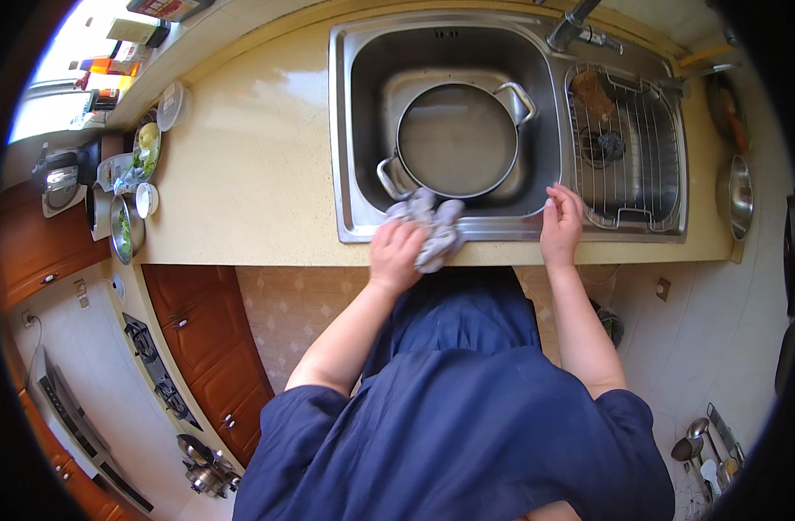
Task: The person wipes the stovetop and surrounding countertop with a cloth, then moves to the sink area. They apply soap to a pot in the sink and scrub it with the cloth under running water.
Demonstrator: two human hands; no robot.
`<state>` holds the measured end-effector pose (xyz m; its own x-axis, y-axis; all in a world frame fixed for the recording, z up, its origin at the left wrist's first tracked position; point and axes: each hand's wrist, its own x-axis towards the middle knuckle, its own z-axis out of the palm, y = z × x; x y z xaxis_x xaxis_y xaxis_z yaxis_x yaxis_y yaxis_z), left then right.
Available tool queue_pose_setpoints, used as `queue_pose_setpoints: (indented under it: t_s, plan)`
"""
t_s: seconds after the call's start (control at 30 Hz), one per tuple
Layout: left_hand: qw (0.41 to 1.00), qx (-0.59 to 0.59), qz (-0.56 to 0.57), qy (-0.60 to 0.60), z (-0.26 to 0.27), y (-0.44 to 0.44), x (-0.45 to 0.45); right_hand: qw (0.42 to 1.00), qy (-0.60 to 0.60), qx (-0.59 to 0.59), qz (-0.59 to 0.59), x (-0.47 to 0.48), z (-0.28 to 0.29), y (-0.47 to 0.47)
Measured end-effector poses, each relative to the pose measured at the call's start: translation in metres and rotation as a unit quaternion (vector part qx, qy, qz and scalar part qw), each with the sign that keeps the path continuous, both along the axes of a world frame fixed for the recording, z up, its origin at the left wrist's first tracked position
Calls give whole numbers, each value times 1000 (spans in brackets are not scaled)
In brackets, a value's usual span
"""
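My left hand (397,249) holds a bunched grey cloth (431,228) against the front rim of the stainless steel sink (501,228), at its left part. Just beyond the cloth, a two-handled metal pot (459,140) stands in the large basin, filled with cloudy liquid. My right hand (562,218) is at the front edge between the two basins, fingers close together and slightly bent, with nothing seen in it. Whether its fingertips touch the rim I cannot tell. A wire rack (632,143) lies in the smaller basin, with a brown lump (593,94) on it and a dark scouring pad (611,144).
The faucet (570,29) rises behind the basins. On the right stands a metal bowl (739,197). At the left end of the yellow counter (254,163) are a bowl of greens (125,228), a white cup (147,200) and a plastic tub (171,106). Bottles line the sill.
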<state>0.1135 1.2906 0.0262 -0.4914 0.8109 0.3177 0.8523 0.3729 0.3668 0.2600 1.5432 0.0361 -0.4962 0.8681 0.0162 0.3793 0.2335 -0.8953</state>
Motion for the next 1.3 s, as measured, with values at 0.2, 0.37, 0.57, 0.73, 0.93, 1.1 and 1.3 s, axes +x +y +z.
queue_pose_setpoints:
  t_s: [0.2, 0.37, 0.57, 0.73, 0.93, 1.1, 1.3]
  plan:
    - [987, -53, 148, -12, 0, -60, -41, 966, -164, 199, -7, -30, 1, 35]
    - [985, -47, 168, -19, -7, -17, -110, 924, -262, 278, 3, -58, -10, 57]
    - [991, 10, 137, 12, -23, 47, -204, 888, -352, 296, 12, -57, -26, 57]
    - [993, 20, 111, 34, -24, 99, -270, 881, -375, 290, 13, -61, -25, 55]
    - [984, -71, 152, 60, -21, 155, -319, 887, -355, 295, 5, -60, -24, 56]
    - [983, -36, 176, 38, -30, 206, -295, 896, -343, 281, 5, -59, -24, 56]
    - [1000, -12, 18, -17, -37, 304, -232, 901, -350, 257, 6, -60, -25, 57]
